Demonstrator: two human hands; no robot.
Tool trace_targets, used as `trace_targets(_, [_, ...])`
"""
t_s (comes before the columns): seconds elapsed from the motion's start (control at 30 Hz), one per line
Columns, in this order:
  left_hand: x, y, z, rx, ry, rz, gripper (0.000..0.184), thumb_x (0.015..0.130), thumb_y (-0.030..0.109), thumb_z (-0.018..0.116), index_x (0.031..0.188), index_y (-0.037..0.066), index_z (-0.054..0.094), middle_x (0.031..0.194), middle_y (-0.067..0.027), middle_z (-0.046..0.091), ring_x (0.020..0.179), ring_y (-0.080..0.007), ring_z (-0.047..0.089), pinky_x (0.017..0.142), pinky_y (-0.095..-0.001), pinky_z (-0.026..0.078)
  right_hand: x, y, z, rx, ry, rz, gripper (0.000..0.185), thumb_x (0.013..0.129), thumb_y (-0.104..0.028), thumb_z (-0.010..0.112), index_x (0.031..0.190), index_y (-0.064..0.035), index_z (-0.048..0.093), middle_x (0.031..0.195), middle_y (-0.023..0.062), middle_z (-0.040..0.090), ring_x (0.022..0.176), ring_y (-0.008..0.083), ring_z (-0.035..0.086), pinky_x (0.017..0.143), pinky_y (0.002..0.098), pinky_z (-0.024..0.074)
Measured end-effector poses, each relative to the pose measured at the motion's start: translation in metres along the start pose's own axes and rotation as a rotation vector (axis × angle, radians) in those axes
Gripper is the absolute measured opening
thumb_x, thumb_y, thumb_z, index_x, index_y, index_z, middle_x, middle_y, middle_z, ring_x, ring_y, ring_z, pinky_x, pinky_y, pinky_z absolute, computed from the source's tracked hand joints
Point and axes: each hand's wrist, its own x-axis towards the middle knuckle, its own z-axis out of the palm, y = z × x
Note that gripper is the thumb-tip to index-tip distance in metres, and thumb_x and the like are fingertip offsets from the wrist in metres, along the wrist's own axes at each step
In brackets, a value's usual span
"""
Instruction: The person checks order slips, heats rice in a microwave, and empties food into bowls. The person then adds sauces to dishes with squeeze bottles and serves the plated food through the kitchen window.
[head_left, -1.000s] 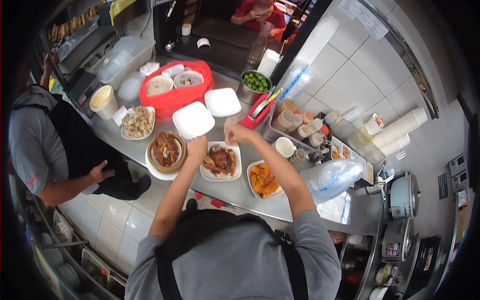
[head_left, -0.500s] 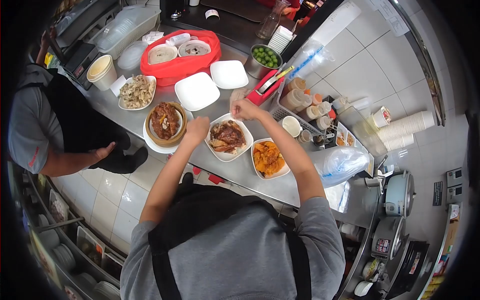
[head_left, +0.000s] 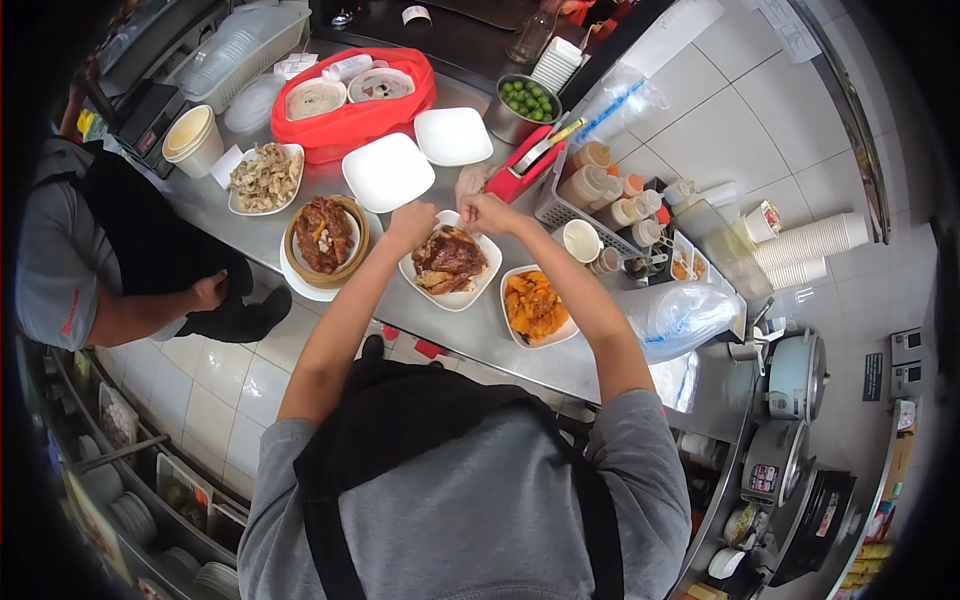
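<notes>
My left hand (head_left: 412,224) is closed at the upper left rim of a white bowl (head_left: 408,268) of brown glazed meat (head_left: 450,255). Just above the same bowl, my right hand (head_left: 487,213) is also closed, fingers pinched together. A crumpled translucent piece (head_left: 471,184), perhaps thin plastic, shows behind the right hand; whether it is gripped is unclear. To the left sits a bamboo steamer (head_left: 359,262) with reddish-brown saucy food (head_left: 322,236). A white bowl of orange food (head_left: 536,306) stands under my right forearm.
Two white square plates (head_left: 388,172) and a red bag (head_left: 322,142) with round tubs lie farther back. Right are a red tape dispenser (head_left: 515,168), a pot of green limes (head_left: 513,125) and sauce bottles (head_left: 590,185). A co-worker (head_left: 130,240) stands left beside a plate of pale food (head_left: 266,178).
My left hand has moved up and right, closer to my right hand. My right hand stays near the top of the meat bowl. The co-worker's hand has drawn in its fingers.
</notes>
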Motion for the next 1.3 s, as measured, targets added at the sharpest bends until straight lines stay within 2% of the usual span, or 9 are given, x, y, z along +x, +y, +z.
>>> trace_targets(0.23, [-0.008, 0.001, 0.001, -0.03, 0.05, -0.064, 0.018, 0.082, 0.023, 0.058, 0.084, 0.006, 0.065, 0.082, -0.0178, 0.064, 0.079, -0.0336, 0.063, 0.067, -0.0418, 0.051, -0.016, 0.011, 0.007, -0.009, 0.016, 0.023, 0.019, 0.061, -0.004, 0.066, 0.071, -0.0037, 0.049, 0.064, 0.0056, 0.053, 0.06, 0.0172, 0.054, 0.054, 0.0297, 0.0422])
trace_targets(0.33, [-0.015, 0.004, -0.002, -0.047, 0.048, -0.107, 0.02, 0.082, 0.023, 0.057, 0.084, 0.005, 0.064, 0.083, -0.019, 0.063, 0.079, -0.0348, 0.062, 0.068, -0.0426, 0.05, -0.022, 0.008, 0.003, -0.063, 0.036, -0.004, 0.02, 0.058, -0.005, 0.067, 0.069, -0.0032, 0.05, 0.065, 0.0076, 0.056, 0.062, 0.0205, 0.058, 0.055, 0.0314, 0.0451])
trace_targets(0.6, [-0.029, -0.01, 0.017, -0.034, 0.191, -0.181, 0.023, 0.082, 0.022, 0.054, 0.079, 0.0, 0.062, 0.081, -0.0225, 0.062, 0.077, -0.0382, 0.061, 0.068, -0.0446, 0.05, -0.022, 0.017, -0.005, -0.065, 0.012, 0.006, 0.018, 0.06, -0.01, 0.066, 0.072, -0.0053, 0.053, 0.066, 0.0077, 0.058, 0.062, 0.0199, 0.058, 0.057, 0.0317, 0.0458])
trace_targets(0.67, [-0.033, -0.011, 0.011, -0.054, 0.078, -0.182, 0.02, 0.082, 0.019, 0.052, 0.088, 0.0, 0.057, 0.078, -0.0238, 0.062, 0.077, -0.0385, 0.061, 0.065, -0.0451, 0.05, -0.016, 0.015, -0.004, -0.119, 0.049, -0.037, 0.018, 0.06, -0.011, 0.067, 0.071, -0.0051, 0.053, 0.066, 0.007, 0.058, 0.063, 0.0195, 0.058, 0.057, 0.0314, 0.0457])
trace_targets(0.77, [-0.043, -0.015, 0.018, -0.114, 0.21, -0.103, 0.022, 0.084, 0.016, 0.049, 0.1, 0.002, 0.049, 0.072, -0.0225, 0.062, 0.069, -0.037, 0.062, 0.062, -0.0452, 0.05, -0.004, 0.006, -0.009, -0.095, 0.029, -0.044, 0.017, 0.064, -0.009, 0.066, 0.071, -0.0044, 0.052, 0.065, 0.0064, 0.055, 0.061, 0.0184, 0.056, 0.057, 0.0303, 0.0445])
trace_targets(0.87, [-0.052, 0.005, -0.022, -0.457, -0.082, -0.253, 0.023, 0.085, 0.014, 0.045, 0.107, 0.004, 0.044, 0.065, -0.0203, 0.061, 0.06, -0.0357, 0.062, 0.061, -0.0455, 0.05, 0.007, 0.006, -0.005, -0.086, -0.013, -0.12, 0.016, 0.067, -0.008, 0.066, 0.072, -0.0034, 0.051, 0.065, 0.0065, 0.054, 0.06, 0.0183, 0.053, 0.056, 0.0304, 0.0432])
trace_targets(0.9, [-0.052, 0.003, -0.015, -0.451, -0.043, -0.231, 0.021, 0.088, 0.014, 0.042, 0.104, 0.002, 0.047, 0.059, -0.0185, 0.06, 0.053, -0.0337, 0.061, 0.062, -0.0442, 0.05, 0.009, -0.001, -0.008, -0.077, -0.026, -0.136, 0.016, 0.068, -0.008, 0.066, 0.073, -0.0029, 0.051, 0.065, 0.0066, 0.053, 0.06, 0.0184, 0.053, 0.056, 0.0307, 0.0428])
trace_targets(1.0, [-0.049, -0.012, 0.009, -0.398, 0.023, -0.143, 0.022, 0.089, 0.016, 0.041, 0.1, 0.0, 0.049, 0.056, -0.0192, 0.058, 0.053, -0.0324, 0.061, 0.061, -0.0429, 0.05, 0.008, -0.013, -0.014, -0.105, -0.056, -0.147, 0.018, 0.07, -0.009, 0.066, 0.075, -0.0016, 0.05, 0.069, 0.0083, 0.053, 0.063, 0.0196, 0.052, 0.057, 0.0317, 0.0418])
trace_targets(1.3, [-0.071, -0.001, 0.009, -0.671, 0.005, -0.332, 0.025, 0.09, 0.015, 0.04, 0.102, -0.006, 0.047, 0.055, -0.0183, 0.058, 0.046, -0.0266, 0.06, 0.046, -0.036, 0.05, -0.003, -0.005, -0.012, -0.03, 0.046, -0.069, 0.021, 0.066, -0.008, 0.065, 0.076, -0.0035, 0.047, 0.067, 0.0069, 0.054, 0.062, 0.0187, 0.054, 0.055, 0.0311, 0.043])
